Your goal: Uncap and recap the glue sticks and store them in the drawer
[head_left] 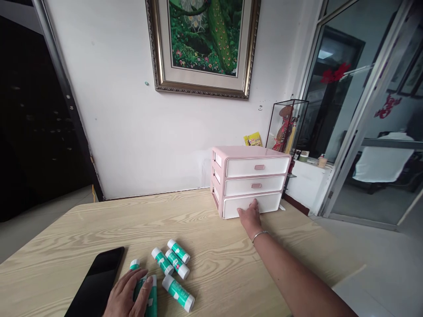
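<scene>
A pink and white three-drawer organizer (253, 167) stands at the back of the table, all its drawers closed. My right hand (250, 215) reaches to the bottom drawer (271, 204), thumb and fingers apart against its front where its handle is hidden. At the lower left, my left hand (130, 293) lies over green glue sticks (152, 304) with white caps, fingers spread and partly covering them. Right of that hand, several more glue sticks (178, 293) lie loose on the table.
A black phone (99, 281) lies on the wooden table (218, 273), left of my left hand. Behind the organizer are a yellow packet (254, 139) and a glass display case (286, 125). A framed peacock picture (203, 86) hangs on the wall.
</scene>
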Available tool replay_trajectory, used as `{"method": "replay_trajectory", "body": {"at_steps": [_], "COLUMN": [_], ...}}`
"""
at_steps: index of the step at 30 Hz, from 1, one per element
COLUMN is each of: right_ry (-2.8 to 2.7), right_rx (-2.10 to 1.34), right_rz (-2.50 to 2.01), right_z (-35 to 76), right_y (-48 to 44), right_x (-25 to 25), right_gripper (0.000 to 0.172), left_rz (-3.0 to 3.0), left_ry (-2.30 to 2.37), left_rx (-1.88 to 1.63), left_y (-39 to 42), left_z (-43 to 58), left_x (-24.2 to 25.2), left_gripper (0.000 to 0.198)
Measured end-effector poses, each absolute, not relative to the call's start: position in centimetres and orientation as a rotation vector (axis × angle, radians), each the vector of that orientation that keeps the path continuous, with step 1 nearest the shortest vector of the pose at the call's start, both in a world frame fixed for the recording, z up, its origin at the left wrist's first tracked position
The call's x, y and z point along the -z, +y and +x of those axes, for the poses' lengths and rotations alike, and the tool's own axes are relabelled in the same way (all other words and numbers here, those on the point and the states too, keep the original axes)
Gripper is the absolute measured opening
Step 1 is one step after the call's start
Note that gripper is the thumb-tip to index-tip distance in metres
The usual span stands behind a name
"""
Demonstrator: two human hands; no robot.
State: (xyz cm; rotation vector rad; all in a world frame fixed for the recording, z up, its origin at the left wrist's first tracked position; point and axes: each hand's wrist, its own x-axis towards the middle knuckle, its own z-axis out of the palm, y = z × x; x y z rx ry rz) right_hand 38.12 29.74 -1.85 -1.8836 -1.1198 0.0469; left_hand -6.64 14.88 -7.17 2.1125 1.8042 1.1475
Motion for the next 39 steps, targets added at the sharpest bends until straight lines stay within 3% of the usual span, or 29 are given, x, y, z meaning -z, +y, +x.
{"method": "replay_trajectory", "body": {"at_steps": [11,18,25,39], "right_ry": [-1.434,-1.714,-1.708,-2.033], "right_rx": [-0.200,-0.447,-0.448,-0.300], "right_rz": [-1.839,-1.433,-1.297,-1.159], "right_z": [33.3,25.7,22.7,20.4], "right_y": [21.9,12.0,9.6,8.6], "right_x": [2.2,4.1,5.3,4.2], "right_gripper": [0.079,0.060,0.040,0.036], "left_rz": [1.864,1.619,1.512,1.637], "left_ry": [1.838,1.905,2.045,2.157], "left_rx": [-1.267,-1.432,-1.390,-1.223], "left_y": [15.2,13.1,12.1,10.2], "left_z": [-5.3,-3.7,-3.3,-2.8], "left_x": [7.4,4.7,3.7,3.0], "left_gripper": [0.046,0.036,0.033,0.038]}}
